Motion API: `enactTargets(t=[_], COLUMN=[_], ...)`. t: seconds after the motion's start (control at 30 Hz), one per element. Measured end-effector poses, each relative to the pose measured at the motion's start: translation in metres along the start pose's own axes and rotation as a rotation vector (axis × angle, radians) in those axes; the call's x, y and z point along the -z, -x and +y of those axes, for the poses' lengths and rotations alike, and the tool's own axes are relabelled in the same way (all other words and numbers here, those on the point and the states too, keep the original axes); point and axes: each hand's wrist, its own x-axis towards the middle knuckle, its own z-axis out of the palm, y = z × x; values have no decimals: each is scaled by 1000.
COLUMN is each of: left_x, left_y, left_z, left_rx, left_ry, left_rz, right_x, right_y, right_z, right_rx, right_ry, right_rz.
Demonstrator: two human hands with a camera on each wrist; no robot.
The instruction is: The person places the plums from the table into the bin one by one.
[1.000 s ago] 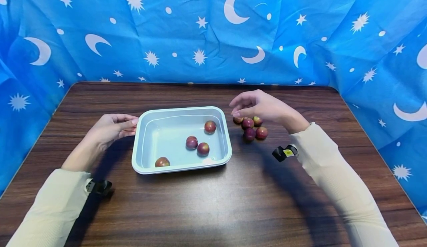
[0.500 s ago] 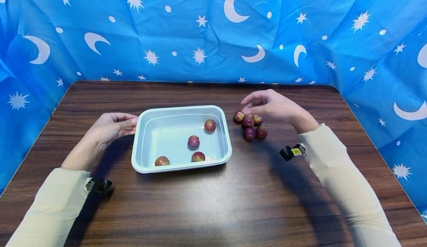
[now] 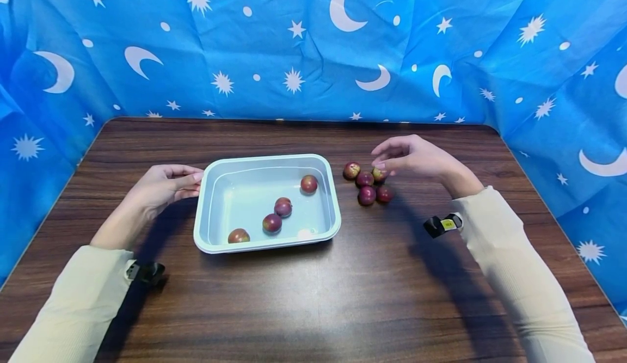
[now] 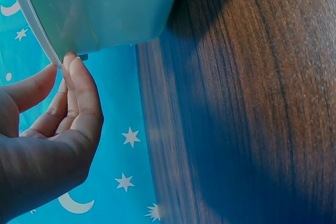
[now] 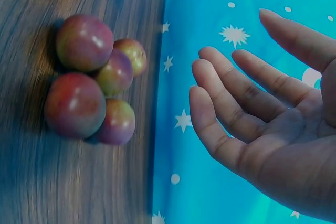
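Left hand [image 3: 164,188] is resting at the tray's [image 3: 202,200] 9 o'clock edge, fingertips [image 4: 73,66] touching the rim, likely steadying it; fingers straight, holding nothing. Right hand [image 3: 416,159] is hovering over the plum cluster [image 3: 368,180] at the tray's 3 o'clock, fingers spread and relaxed, empty, apparently lining up a pick. Four plums [image 3: 283,207] are sitting loose inside the tray. Five are bunched touching on the wooden table [image 3: 313,297].

Five reddish plums [image 3: 366,180] clustered beside tray [image 3: 333,210].
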Motion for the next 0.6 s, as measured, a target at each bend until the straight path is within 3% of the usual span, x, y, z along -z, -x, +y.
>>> enactTargets(t=[0.37,0.6], left_x=[0,-1], left_y=[0,0], left_z=[0,0], left_rx=[2,7], left_ry=[-27,-35], left_rz=[0,1], right_x=[9,11], right_y=[9,12], right_z=[16,33], right_rx=[-57,-25], right_ry=[-39,-53], right_rz=[15,-23])
